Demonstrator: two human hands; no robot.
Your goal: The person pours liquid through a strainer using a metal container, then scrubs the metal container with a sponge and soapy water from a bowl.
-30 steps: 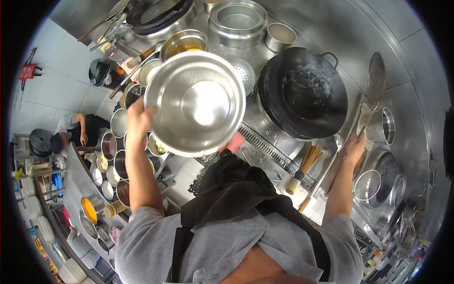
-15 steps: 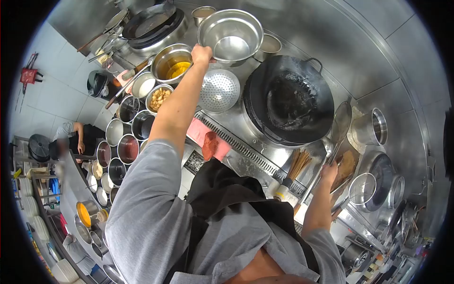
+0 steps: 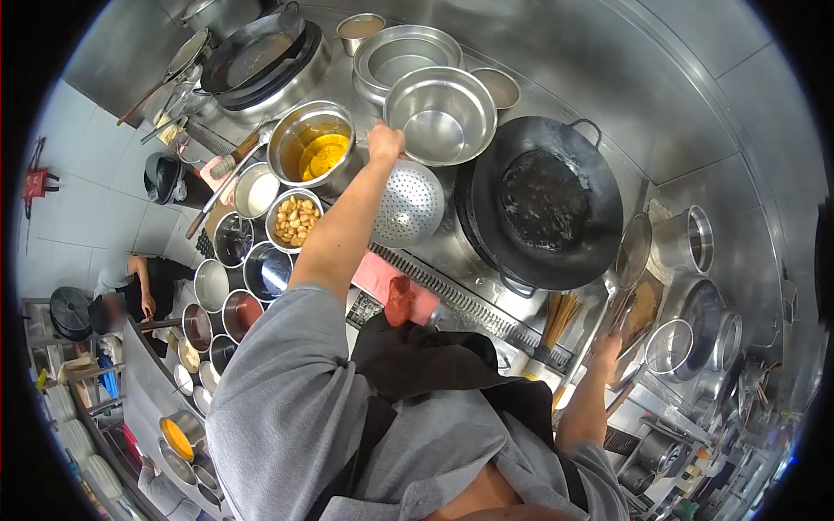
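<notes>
1. With the arm stretched forward, the left hand point(image 3: 385, 143) grips the rim of a steel mixing bowl point(image 3: 440, 130) left of the black wok point(image 3: 547, 204). The bowl overlaps the wok's edge in view; I cannot tell whether they touch.
2. The right hand point(image 3: 605, 347), arm bent lower, is right of the wok on its near side, fingers curled around the handle of a long-handled strainer point(image 3: 634, 250), whose head lies just beside the wok.
3. A perforated skimmer point(image 3: 407, 204) lies between the wok and the left forearm point(image 3: 347, 217).
4. Well left of the wok stand a steel pot point(image 3: 288, 146) of yellow oil and a container of garlic-like cloves point(image 3: 294, 221).
5. A bamboo brush point(image 3: 562, 317) stands on the wok's near side.
</notes>
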